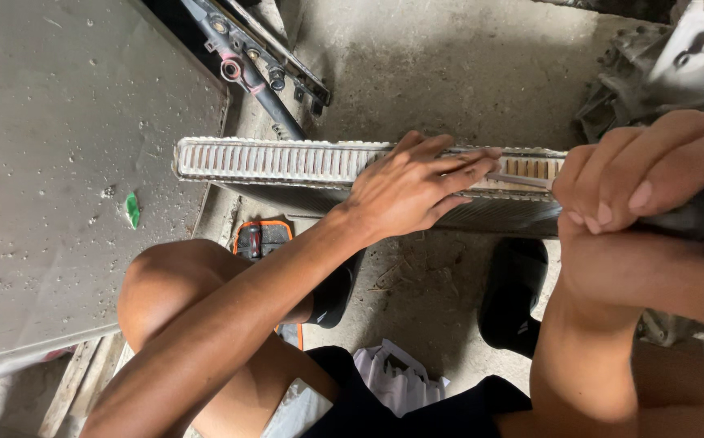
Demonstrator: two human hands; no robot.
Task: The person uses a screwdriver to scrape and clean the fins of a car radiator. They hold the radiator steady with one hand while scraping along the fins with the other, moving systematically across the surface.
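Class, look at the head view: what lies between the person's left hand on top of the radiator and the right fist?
A thin metal tool shaft, running from the right hand to the left hand's fingertips along the radiator's top edge.

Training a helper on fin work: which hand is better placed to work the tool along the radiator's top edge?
Right hand: it grips the thin tool, tip at the radiator edge. Left hand rests flat, steadying.

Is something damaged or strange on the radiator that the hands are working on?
Yes. The radiator stands on edge on the dirty concrete floor. Its top edge looks worn, with rusty stains under the left hand. The right hand grips a thin metal tool against it.
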